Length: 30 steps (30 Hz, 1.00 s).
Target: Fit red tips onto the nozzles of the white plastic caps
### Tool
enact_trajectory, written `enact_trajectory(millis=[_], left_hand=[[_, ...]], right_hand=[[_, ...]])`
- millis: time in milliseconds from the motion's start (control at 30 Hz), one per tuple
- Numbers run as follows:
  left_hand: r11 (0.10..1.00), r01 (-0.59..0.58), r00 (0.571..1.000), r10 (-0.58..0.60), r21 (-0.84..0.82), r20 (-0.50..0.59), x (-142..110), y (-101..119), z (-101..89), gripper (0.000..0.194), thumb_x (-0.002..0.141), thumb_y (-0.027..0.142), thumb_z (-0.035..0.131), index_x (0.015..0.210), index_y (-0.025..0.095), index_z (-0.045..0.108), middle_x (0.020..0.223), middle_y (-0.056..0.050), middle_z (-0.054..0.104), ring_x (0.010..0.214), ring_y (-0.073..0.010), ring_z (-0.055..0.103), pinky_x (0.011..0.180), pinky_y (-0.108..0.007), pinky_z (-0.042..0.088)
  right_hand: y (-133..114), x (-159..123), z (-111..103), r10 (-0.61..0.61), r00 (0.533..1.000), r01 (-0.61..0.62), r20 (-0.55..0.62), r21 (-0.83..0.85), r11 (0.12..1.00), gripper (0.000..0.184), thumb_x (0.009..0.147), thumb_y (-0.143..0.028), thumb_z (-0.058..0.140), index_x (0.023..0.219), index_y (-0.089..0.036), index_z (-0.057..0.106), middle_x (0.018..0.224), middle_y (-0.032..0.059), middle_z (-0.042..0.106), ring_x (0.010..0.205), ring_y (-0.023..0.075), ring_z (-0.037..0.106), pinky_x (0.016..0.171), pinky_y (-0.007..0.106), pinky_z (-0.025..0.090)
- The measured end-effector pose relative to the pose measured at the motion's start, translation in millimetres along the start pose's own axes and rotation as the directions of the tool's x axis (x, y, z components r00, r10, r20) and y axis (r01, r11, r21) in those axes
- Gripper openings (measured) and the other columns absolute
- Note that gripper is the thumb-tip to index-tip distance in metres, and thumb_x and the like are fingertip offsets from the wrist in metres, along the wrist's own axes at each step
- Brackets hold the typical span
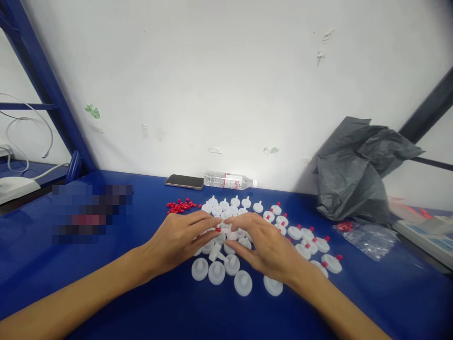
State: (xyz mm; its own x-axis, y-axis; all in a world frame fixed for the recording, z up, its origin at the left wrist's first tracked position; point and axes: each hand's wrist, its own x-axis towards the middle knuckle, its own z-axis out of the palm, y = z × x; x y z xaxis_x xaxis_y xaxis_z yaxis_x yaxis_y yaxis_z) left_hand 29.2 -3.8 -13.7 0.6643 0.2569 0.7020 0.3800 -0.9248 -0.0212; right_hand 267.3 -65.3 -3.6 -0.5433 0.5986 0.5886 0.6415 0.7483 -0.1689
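Note:
Over the middle of the blue table, my two hands meet fingertip to fingertip. My left hand [179,233] pinches a small red cap [218,229] between thumb and fingers. In my right hand [269,243] is a white plastic nozzle lid [232,234], partly hidden by the fingers, its thin spout pointing at the red cap. The two pieces touch or nearly touch; I cannot tell which. Below and around the hands lie several loose white nozzle lids [217,273] with bare spouts. Right of them sit several lids with red caps [322,244] on their spouts.
Behind my left hand is a pile of red caps [180,206]. A phone [184,182] and a clear water bottle [230,180] lie along the wall. At right are a grey plastic bag [354,170], a clear bag [371,240] and a white device [424,238].

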Motion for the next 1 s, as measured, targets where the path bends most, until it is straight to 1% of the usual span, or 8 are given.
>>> enact_trajectory(millis=[133, 233, 400, 500, 633, 733, 867, 1000], left_hand=[[0.998, 0.040, 0.998, -0.037, -0.055, 0.048, 2.4, 3.1, 1.7, 0.016, 0.100, 0.023, 0.052, 0.106, 0.018, 0.066, 0.084, -0.002, 0.071, 0.065, -0.0095, 0.064, 0.055, -0.020, 0.042], [0.994, 0.054, 0.998, -0.050, -0.096, 0.042, 3.6, 4.8, 0.6, 0.018, 0.101, 0.021, 0.049, 0.103, 0.017, 0.066, 0.077, -0.002, 0.067, 0.058, -0.0087, 0.056, 0.050, -0.022, 0.036], [0.991, 0.041, 0.999, -0.039, -0.128, 0.020, 7.1, 4.8, -3.2, 0.015, 0.099, 0.022, 0.053, 0.100, 0.017, 0.067, 0.077, -0.001, 0.067, 0.060, -0.0096, 0.056, 0.052, -0.023, 0.037], [0.989, 0.071, 0.997, -0.067, -0.130, 0.036, 10.7, -1.2, -5.0, 0.015, 0.099, 0.023, 0.054, 0.105, 0.019, 0.068, 0.087, -0.001, 0.072, 0.072, -0.0112, 0.064, 0.062, -0.023, 0.044], [0.978, 0.210, 0.978, -0.210, 0.002, -0.013, 10.3, -24.1, -4.7, 0.021, 0.098, 0.023, 0.051, 0.107, 0.020, 0.070, 0.096, -0.004, 0.073, 0.090, -0.0176, 0.063, 0.077, -0.029, 0.049], [0.937, 0.325, 0.944, -0.330, 0.126, 0.018, 3.4, -50.0, -0.4, 0.023, 0.096, 0.026, 0.052, 0.103, 0.020, 0.073, 0.106, -0.008, 0.070, 0.104, -0.0250, 0.056, 0.088, -0.038, 0.050], [0.930, 0.306, 0.923, -0.342, 0.204, 0.174, -7.4, -76.9, 8.6, 0.028, 0.094, 0.030, 0.054, 0.113, 0.023, 0.073, 0.126, -0.012, 0.059, 0.120, -0.0316, 0.048, 0.101, -0.053, 0.045], [0.928, 0.301, 0.904, -0.351, 0.218, 0.246, -11.0, -82.2, 14.9, 0.033, 0.099, 0.030, 0.046, 0.121, 0.026, 0.071, 0.141, -0.014, 0.049, 0.130, -0.0351, 0.041, 0.103, -0.059, 0.041]], right_hand=[[-2.3, 3.4, 1.3, -0.120, 0.992, 0.113, -0.045, -0.121, 0.986, 0.006, 0.099, -0.019, 0.053, 0.102, -0.021, 0.049, 0.105, 0.0087, 0.069, 0.100, 0.0232, 0.066, 0.083, 0.041, 0.059], [-4.6, 4.9, 2.3, -0.229, 0.972, 0.207, -0.056, -0.261, 0.943, 0.007, 0.098, -0.014, 0.050, 0.099, -0.021, 0.051, 0.107, 0.0115, 0.068, 0.096, 0.0248, 0.065, 0.081, 0.043, 0.059], [-6.8, 6.0, 0.7, -0.221, 0.975, 0.205, -0.032, -0.268, 0.941, 0.012, 0.097, -0.011, 0.050, 0.102, -0.021, 0.053, 0.112, 0.0119, 0.067, 0.100, 0.0248, 0.064, 0.085, 0.043, 0.057], [-1.9, 9.3, -4.4, -0.150, 0.988, 0.140, -0.034, -0.204, 0.969, 0.022, 0.099, -0.014, 0.050, 0.120, -0.021, 0.050, 0.114, 0.0100, 0.067, 0.107, 0.0239, 0.063, 0.092, 0.043, 0.055], [17.2, 11.0, -15.6, 0.081, 0.990, -0.101, -0.113, -0.180, 0.978, 0.039, 0.102, -0.022, 0.046, 0.140, -0.025, 0.042, 0.127, 0.0113, 0.062, 0.118, 0.0262, 0.059, 0.099, 0.047, 0.052], [38.0, 5.6, -23.6, 0.243, 0.957, -0.271, -0.160, -0.186, 0.944, 0.028, 0.102, -0.025, 0.044, 0.127, -0.026, 0.056, 0.121, 0.0102, 0.063, 0.111, 0.0265, 0.063, 0.096, 0.044, 0.053], [60.4, -4.4, -28.2, 0.373, 0.910, -0.406, -0.179, -0.207, 0.890, 0.019, 0.100, -0.031, 0.048, 0.108, -0.024, 0.064, 0.111, 0.0085, 0.067, 0.092, 0.0244, 0.069, 0.087, 0.039, 0.054], [68.5, -8.6, -27.6, 0.428, 0.893, -0.449, -0.136, -0.231, 0.863, 0.019, 0.098, -0.034, 0.052, 0.101, -0.024, 0.067, 0.103, 0.0064, 0.070, 0.086, 0.0232, 0.069, 0.081, 0.038, 0.053]])
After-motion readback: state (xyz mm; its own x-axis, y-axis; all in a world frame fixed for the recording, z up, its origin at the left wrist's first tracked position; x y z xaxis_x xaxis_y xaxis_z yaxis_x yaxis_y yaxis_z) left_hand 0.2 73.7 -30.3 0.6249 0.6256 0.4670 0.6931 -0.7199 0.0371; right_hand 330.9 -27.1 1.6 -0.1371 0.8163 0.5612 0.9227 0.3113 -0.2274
